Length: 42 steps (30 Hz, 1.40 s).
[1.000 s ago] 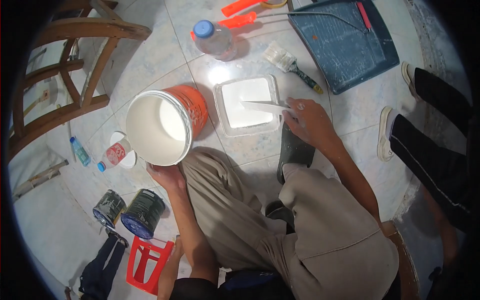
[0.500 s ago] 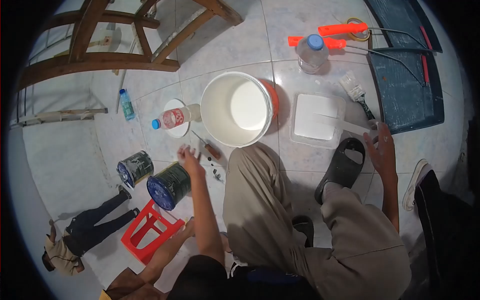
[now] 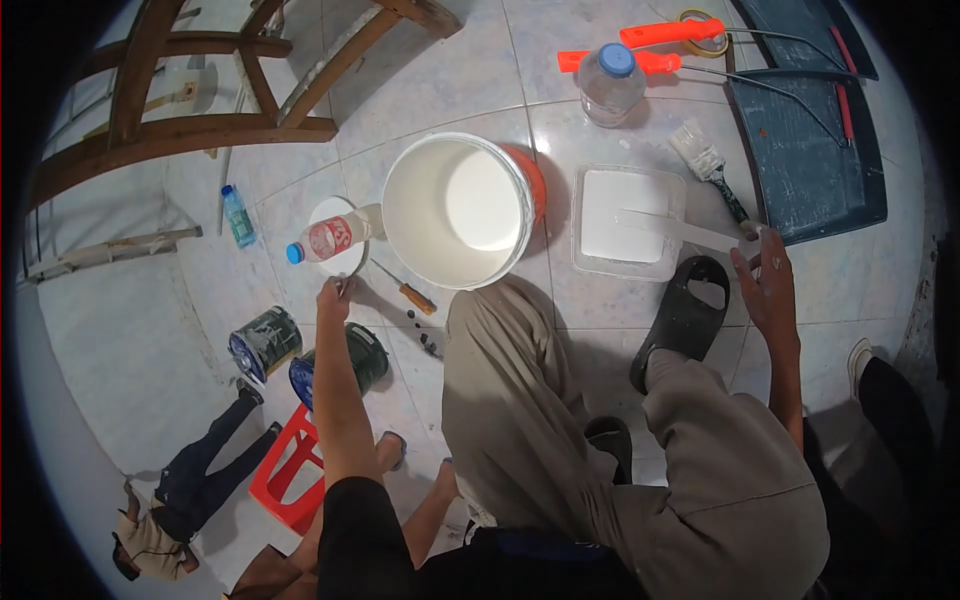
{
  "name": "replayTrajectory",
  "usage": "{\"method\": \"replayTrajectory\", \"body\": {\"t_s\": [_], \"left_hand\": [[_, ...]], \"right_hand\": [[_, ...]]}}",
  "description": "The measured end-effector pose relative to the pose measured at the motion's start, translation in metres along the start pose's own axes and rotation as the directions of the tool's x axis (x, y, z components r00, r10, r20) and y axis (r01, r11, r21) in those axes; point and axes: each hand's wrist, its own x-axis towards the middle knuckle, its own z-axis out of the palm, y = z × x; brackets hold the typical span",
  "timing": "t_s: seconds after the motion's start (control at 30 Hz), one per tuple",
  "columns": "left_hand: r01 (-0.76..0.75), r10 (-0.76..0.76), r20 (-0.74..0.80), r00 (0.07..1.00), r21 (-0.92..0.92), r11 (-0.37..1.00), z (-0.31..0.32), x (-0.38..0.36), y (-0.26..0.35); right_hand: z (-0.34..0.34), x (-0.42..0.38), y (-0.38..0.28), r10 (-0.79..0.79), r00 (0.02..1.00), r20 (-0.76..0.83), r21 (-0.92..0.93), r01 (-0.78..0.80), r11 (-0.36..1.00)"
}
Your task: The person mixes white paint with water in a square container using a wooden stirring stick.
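My right hand (image 3: 768, 285) grips one end of a flat, pale strip (image 3: 705, 236). Its other end lies over a clear plastic tub (image 3: 577, 240) of white paint. Beside that hand is the green handle of a paintbrush (image 3: 700, 152) with white-coated bristles. My left hand (image 3: 336, 298) has its fingers drawn together at the near edge of a round white lid (image 3: 352, 262); what they hold, if anything, is hidden. A clear bottle with a red label (image 3: 332, 238) lies across the lid. Between my hands stands a white-lined bucket (image 3: 415, 220) with white paint inside.
A screwdriver (image 3: 416, 297) lies by my knee. Dark paint cans (image 3: 268, 342) and a red stool (image 3: 285, 480) are at left, near other people. Paint rollers (image 3: 670, 35), a blue-capped bottle (image 3: 610, 90) and dark trays (image 3: 810, 170) are at right. A wooden frame (image 3: 200, 130) stands behind.
My left hand has moved from beside the screwdriver to the lid's near edge, and its fingers have drawn together. My right hand keeps the strip over the tub. The view has shifted slightly.
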Motion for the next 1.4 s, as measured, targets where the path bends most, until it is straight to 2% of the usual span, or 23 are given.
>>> {"method": "replayTrajectory", "body": {"t_s": [0.1,0.13,0.17,0.2,0.23,0.27,0.3,0.33,0.4,0.47,0.57,0.67,0.77,0.87,0.9,1.0,1.07,1.13,1.2,1.3,1.4], "left_hand": [[-0.02,0.02,-0.002,1.0,-0.076,0.997,-0.029,-0.007,0.007],[-0.257,0.241,0.091,0.966,0.379,0.889,-0.04,-0.018,0.012],[-0.45,0.382,0.271,0.884,0.716,0.534,-0.048,-0.042,0.024],[-0.546,0.401,0.491,0.774,0.837,0.03,-0.057,-0.062,0.029],[-0.615,0.519,0.398,0.756,0.704,0.356,-0.083,-0.059,0.025],[-0.55,0.534,0.196,0.822,0.512,0.66,-0.104,-0.059,0.034],[-0.512,0.525,-0.016,0.851,0.195,0.837,-0.125,-0.06,0.043],[-0.378,0.336,-0.255,0.907,-0.136,0.916,-0.131,-0.075,0.06],[-0.638,0.614,-0.414,0.672,0.098,0.764,-0.102,-0.151,0.077],[-0.788,0.839,-0.267,0.474,0.297,0.539,-0.072,-0.217,0.096],[-0.802,0.898,-0.223,0.38,0.403,0.44,0.019,-0.303,0.115],[-0.828,0.914,-0.162,0.372,0.388,0.405,0.075,-0.344,0.124],[-0.853,0.894,-0.17,0.414,0.271,0.446,0.113,-0.362,0.118],[-0.834,0.95,-0.023,0.311,0.473,0.284,0.15,-0.38,0.105],[-0.841,0.953,-0.018,0.303,0.465,0.276,0.173,-0.393,0.102],[-0.871,0.935,0.23,0.27,0.472,0.136,0.195,-0.398,0.084],[-0.931,0.814,0.575,0.083,0.335,-0.142,0.225,-0.392,0.078],[-0.933,0.639,0.751,0.165,0.329,-0.146,0.266,-0.4,0.066],[-0.959,0.533,0.83,0.163,0.261,-0.113,0.291,-0.39,0.05],[-0.957,0.372,0.909,0.19,0.256,-0.138,0.303,-0.375,0.036],[-0.955,0.401,0.892,0.208,0.273,-0.112,0.301,-0.376,0.03]], "right_hand": [[0.006,-0.001,0.006,0.03,1.0,-0.003,-0.078,-0.03,0.996],[0.005,-0.001,0.005,0.001,1.0,-0.021,-0.065,-0.002,0.998],[0.005,-0.001,0.005,-0.025,0.999,-0.04,-0.052,0.023,0.998],[0.004,-0.003,0.006,-0.047,0.997,-0.06,-0.04,0.044,0.998],[0.0,-0.004,0.0,-0.036,0.998,-0.047,0.015,0.037,0.999],[-0.006,-0.005,-0.01,-0.025,0.999,-0.033,0.068,0.027,0.997],[-0.011,-0.006,-0.013,-0.016,1.0,-0.018,0.121,0.018,0.993],[-0.009,-0.006,-0.009,-0.049,0.997,-0.051,0.121,0.055,0.991],[-0.001,-0.006,-0.001,-0.116,0.987,-0.113,0.114,0.129,0.985],[-0.002,-0.007,-0.004,-0.121,0.988,-0.1,0.115,0.133,0.984],[0.001,-0.005,-0.007,-0.167,0.979,-0.116,0.093,0.178,0.98],[-0.005,-0.003,-0.019,-0.149,0.986,-0.08,0.133,0.158,0.978],[-0.001,0.0,-0.017,-0.172,0.98,-0.104,0.132,0.185,0.974],[-0.001,-0.002,-0.013,-0.163,0.977,-0.139,0.119,0.18,0.976],[0.0,-0.004,-0.009,-0.174,0.973,-0.15,0.103,0.19,0.976],[0.002,-0.008,0.0,-0.158,0.978,-0.133,0.111,0.173,0.979],[0.003,-0.008,0.0,-0.134,0.985,-0.108,0.125,0.148,0.981],[-0.001,-0.009,-0.002,-0.107,0.991,-0.082,0.127,0.117,0.985],[-0.003,-0.009,-0.006,-0.102,0.991,-0.087,0.144,0.114,0.983],[0.0,-0.011,-0.001,-0.125,0.984,-0.123,0.114,0.139,0.984],[0.002,-0.012,0.005,-0.124,0.984,-0.126,0.12,0.139,0.983]]}}
